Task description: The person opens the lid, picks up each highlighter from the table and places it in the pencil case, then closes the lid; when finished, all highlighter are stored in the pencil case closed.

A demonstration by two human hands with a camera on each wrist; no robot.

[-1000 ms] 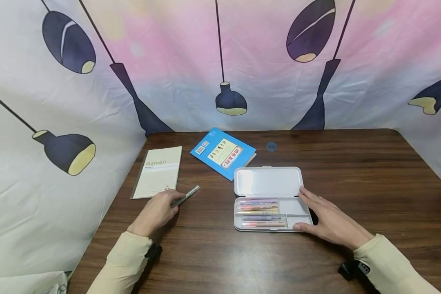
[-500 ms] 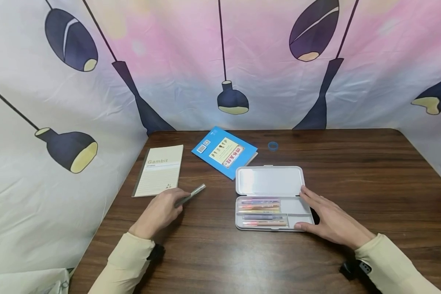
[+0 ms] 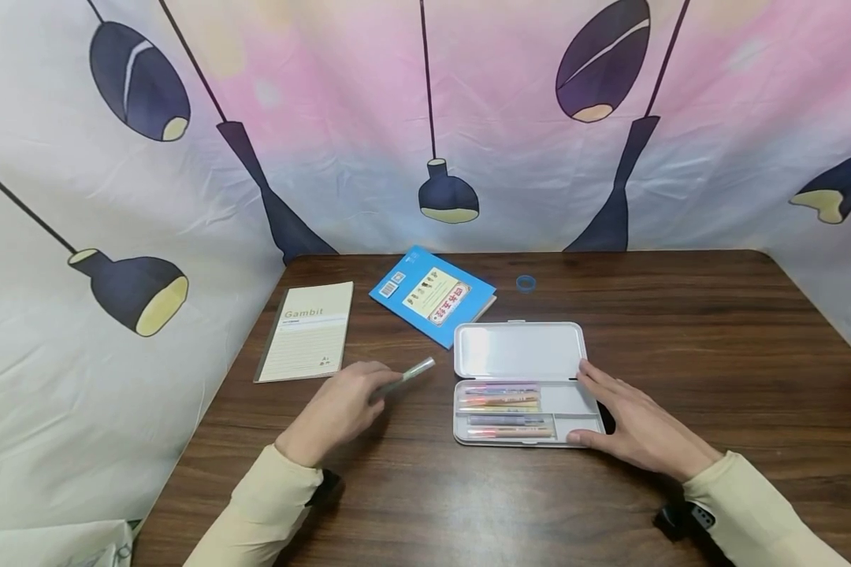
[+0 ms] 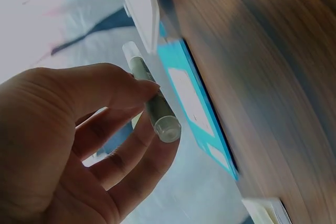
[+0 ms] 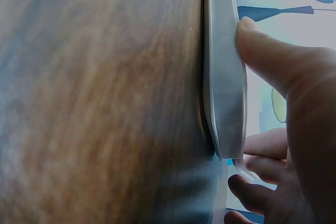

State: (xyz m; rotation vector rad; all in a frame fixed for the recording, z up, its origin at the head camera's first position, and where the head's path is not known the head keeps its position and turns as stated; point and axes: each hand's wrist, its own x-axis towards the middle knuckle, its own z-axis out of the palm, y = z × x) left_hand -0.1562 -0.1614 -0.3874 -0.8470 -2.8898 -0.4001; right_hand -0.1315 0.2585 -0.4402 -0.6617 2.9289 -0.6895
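In the head view my left hand (image 3: pixel 336 411) pinches a slim grey-green pen (image 3: pixel 418 368) over the table, left of a white pencil case. The left wrist view shows the pen (image 4: pixel 159 108) between thumb and fingers, its clear end pointing away. The pencil case (image 3: pixel 570 398) lies with its lid (image 3: pixel 521 350) folded back. Several pens (image 3: pixel 503 400) in clear sleeves fill the left part of its two compartments. With fingers extended, my right hand (image 3: pixel 638 429) rests at the case's right end, thumb on the front rim. In the right wrist view, the thumb touches the case wall (image 5: pixel 228 77).
A cream notebook (image 3: pixel 306 331) lies at the left, behind my left hand. The blue book (image 3: pixel 432 295) sits just behind the case, close to its lid. A blue ring (image 3: pixel 525 283), perhaps tape, lies near the back edge. Patterned cloth (image 3: pixel 354 181) hangs behind the wooden table (image 3: pixel 716 339).
My left hand has moved right with the pen, away from the notebook and closer to the pencil case. My right hand has stayed at the case's right end.
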